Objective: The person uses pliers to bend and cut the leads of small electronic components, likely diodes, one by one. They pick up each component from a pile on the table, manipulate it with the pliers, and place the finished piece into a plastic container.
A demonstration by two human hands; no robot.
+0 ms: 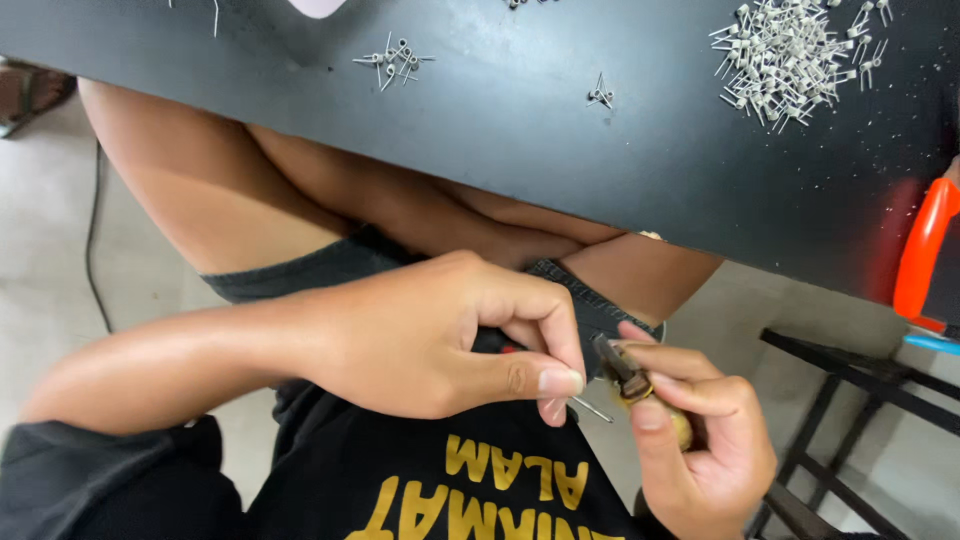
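A left hand (430, 335) is seen from above, its thumb and forefinger pinched together on a thin metal pin (592, 408) that sticks out past the fingertips. Just beside it, the right hand (700, 440) is closed around a small tool with a yellowish handle (682, 428), whose dark metal tip (620, 366) is angled toward the pin. Both hands are held over the lap, below the edge of a black table (600, 150).

The pin is slender, silver-grey and straight; what lies inside the pinch cannot be made out. It is judged to be very light, stiff yet easily bent, and smooth enough to slip, so it is best taken near its thicker end with the fingertips.

On the table, well apart from the hands, a heap of small grey wire-legged parts (785, 60) is spread, with smaller clusters (395, 60) nearby. An orange handle (925, 250) is visible at the right edge.
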